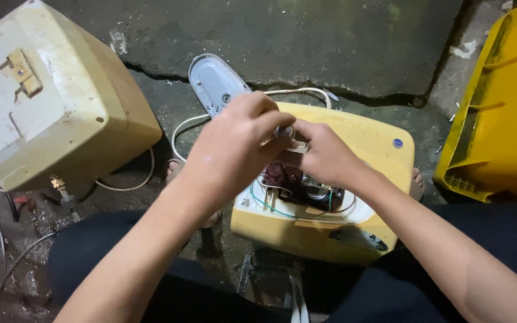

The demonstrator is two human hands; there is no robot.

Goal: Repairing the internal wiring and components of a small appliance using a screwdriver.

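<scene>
Both forearms enter from the bottom edge, over dark trousers, and meet above a yellow appliance housing lying on the wet concrete floor.

Left hand: curled, fingertips pinched on a small round metallic part (possibly a cap or knob; too small to tell). Right hand: also curled, fingers meeting the same part from the other side. Whether it grips the part or only steadies it, I cannot tell. The part sits directly between the two hands, above the housing.

State of work, judged from the scene: the housing is already opened. Just below the hands its cavity shows a dark motor or circuit block with green and red wires exposed. A grey oval cover plate lies beyond the left hand, off the unit, with a white cable looping past it. So disassembly looks well along; the inner block is still seated and wired.

Left of the left arm: a second cream housing, tilted. Right of the right arm: a yellow plastic shell.
</scene>
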